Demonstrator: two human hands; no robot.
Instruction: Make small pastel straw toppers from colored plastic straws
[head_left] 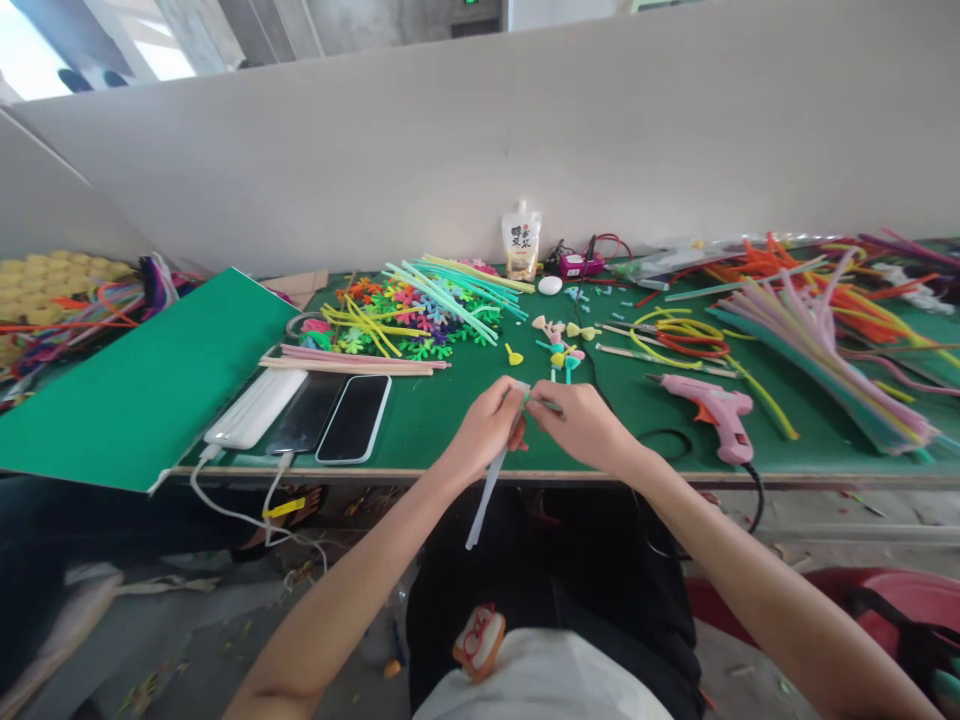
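Note:
My left hand (486, 428) pinches a pale translucent glue stick (487, 490) that hangs down past the table's front edge. My right hand (581, 425) meets it at the stick's upper end and grips a short green pipe-cleaner piece (552, 405) there. Both hands sit over the front edge of the green table (427, 415). Just beyond the hands lie small pastel heart-tipped sticks (559, 345).
A pink glue gun (709, 408) with a black cord lies to the right. Two phones (354, 418) and a white power bank (256, 407) rest to the left, beside a green sheet (150, 385). Piles of pipe cleaners (817, 340), plastic snowflake pieces (405, 310) and a drink pouch (521, 240) lie behind.

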